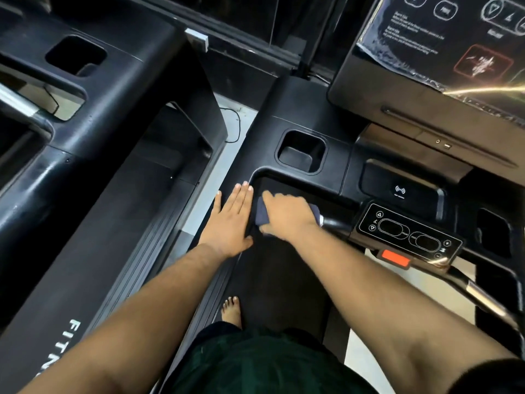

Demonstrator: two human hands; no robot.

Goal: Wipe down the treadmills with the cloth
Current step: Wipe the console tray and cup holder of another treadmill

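You stand on the belt (272, 268) of the right-hand treadmill (306, 115), one bare foot (232, 311) on the belt's left edge beside the ribbed side rail (210, 302).

Your left hand (230, 220) lies flat on the left handrail of this treadmill, palm down, fingers straight and close together, thumb spread to the left; it holds nothing. The fingertips (245, 186) reach the rounded inner corner of the console frame.

Your right hand (287, 216) presses a dark blue-grey cloth (262, 213) against the handlebar (332, 221) that runs across toward the small control panel (409, 236). The fingers curl over the cloth, and the thumb lies along its lower edge. Cloth shows at the left of the hand and again at its right edge, just beside a metallic band on the bar. The two hands sit just beside each other; whether they touch cannot be told.

Beyond the hands, a square cup recess (301, 151) is sunk into the console, with a wireless-symbol pad (400, 190) to its right. A red tab (395, 258) sits below the control panel. The main display (443, 44), upper right, carries wrinkled plastic film.

A second treadmill (85, 155) stands to the left, parallel, with pale floor (216, 177) between the two and a black cable (235, 123) lying on it.
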